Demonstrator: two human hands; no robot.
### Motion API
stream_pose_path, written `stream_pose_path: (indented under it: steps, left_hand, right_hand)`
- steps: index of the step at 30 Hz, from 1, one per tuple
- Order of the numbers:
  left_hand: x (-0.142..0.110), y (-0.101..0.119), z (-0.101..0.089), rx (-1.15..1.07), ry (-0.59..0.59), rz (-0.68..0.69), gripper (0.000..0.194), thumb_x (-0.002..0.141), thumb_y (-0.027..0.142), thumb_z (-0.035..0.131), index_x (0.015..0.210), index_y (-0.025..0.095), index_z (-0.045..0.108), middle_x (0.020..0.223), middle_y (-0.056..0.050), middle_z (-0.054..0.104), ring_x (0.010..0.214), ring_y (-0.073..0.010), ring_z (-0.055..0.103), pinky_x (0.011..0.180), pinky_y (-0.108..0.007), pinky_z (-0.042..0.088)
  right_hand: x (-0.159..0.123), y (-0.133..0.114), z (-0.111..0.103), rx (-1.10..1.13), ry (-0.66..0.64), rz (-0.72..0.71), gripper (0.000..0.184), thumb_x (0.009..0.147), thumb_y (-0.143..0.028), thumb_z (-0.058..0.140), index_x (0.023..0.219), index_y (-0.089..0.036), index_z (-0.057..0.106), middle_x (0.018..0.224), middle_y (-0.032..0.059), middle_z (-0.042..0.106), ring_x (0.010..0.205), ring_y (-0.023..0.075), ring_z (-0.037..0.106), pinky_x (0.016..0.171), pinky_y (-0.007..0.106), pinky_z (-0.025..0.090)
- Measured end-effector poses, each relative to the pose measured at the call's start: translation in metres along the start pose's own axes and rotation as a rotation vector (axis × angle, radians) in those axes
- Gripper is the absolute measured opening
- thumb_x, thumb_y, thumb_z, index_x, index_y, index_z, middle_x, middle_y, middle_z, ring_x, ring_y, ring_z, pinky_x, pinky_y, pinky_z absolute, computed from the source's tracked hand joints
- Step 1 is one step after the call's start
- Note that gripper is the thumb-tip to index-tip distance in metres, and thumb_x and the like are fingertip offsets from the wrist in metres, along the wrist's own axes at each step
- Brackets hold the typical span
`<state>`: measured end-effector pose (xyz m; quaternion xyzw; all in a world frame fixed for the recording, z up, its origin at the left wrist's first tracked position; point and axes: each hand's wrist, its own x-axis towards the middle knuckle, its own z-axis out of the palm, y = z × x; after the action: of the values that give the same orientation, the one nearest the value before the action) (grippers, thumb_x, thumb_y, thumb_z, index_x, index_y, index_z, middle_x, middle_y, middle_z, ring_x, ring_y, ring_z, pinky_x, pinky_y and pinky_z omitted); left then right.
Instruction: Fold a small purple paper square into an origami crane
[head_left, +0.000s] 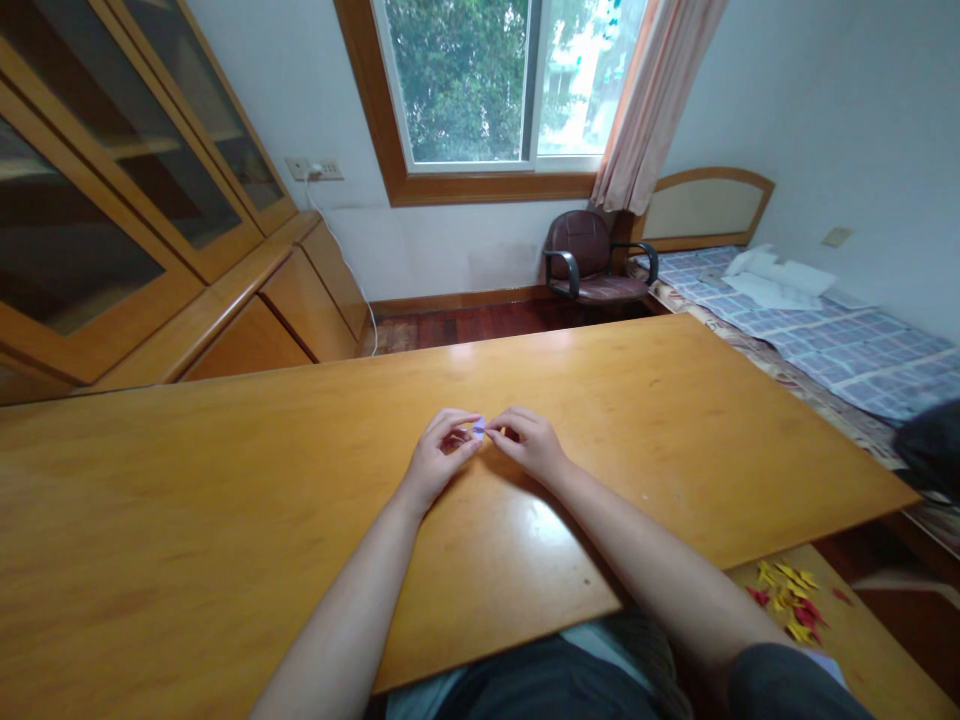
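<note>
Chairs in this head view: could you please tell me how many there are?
1: a dark red office chair under the window, beside the bed. Others may be out of view.

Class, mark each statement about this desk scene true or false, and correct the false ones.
1. Both hands pinch one small purple paper piece. True.
2. The left hand rests on the bed. False: it is over the wooden table.
3. A pile of yellow and red folded paper pieces lies on a lower surface at right. True.
4. The brown armchair stands on the table. False: it stands on the floor under the window.
5. The right hand holds scissors. False: only paper.
</note>
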<state>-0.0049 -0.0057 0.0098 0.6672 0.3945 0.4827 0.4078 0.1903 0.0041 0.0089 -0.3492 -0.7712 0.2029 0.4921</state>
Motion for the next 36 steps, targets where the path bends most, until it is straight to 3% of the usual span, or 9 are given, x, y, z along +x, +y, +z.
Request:
stream_pose_path:
  steps: [16,36]
  left_hand:
    - [-0.0001,-0.0017,-0.0011,-0.013,-0.046,0.016,0.03,0.083,0.03,0.071,0.113,0.026,0.068,0.113,-0.005,0.057,0.097,-0.0178,0.061,0.082,-0.029,0.052]
    - [0.0023,-0.0059,-0.0004,0.041,-0.007,-0.04,0.029,0.084,0.036,0.07,0.111,0.024,0.068,0.113,-0.006,0.056,0.092,-0.0164,0.061,0.079,-0.028,0.053]
  right_hand:
    - [-0.0011,0.0022,0.0019,0.037,0.016,-0.015,0.013,0.092,-0.026,0.062,0.088,-0.019,0.072,0.076,0.0031,0.065,0.061,0.012,0.055,0.059,0.024,0.046]
    - [0.0005,0.0016,0.0003,0.013,0.025,0.028,0.011,0.091,-0.024,0.062,0.086,-0.019,0.071,0.076,0.0032,0.066,0.062,0.0122,0.055,0.059,0.024,0.046]
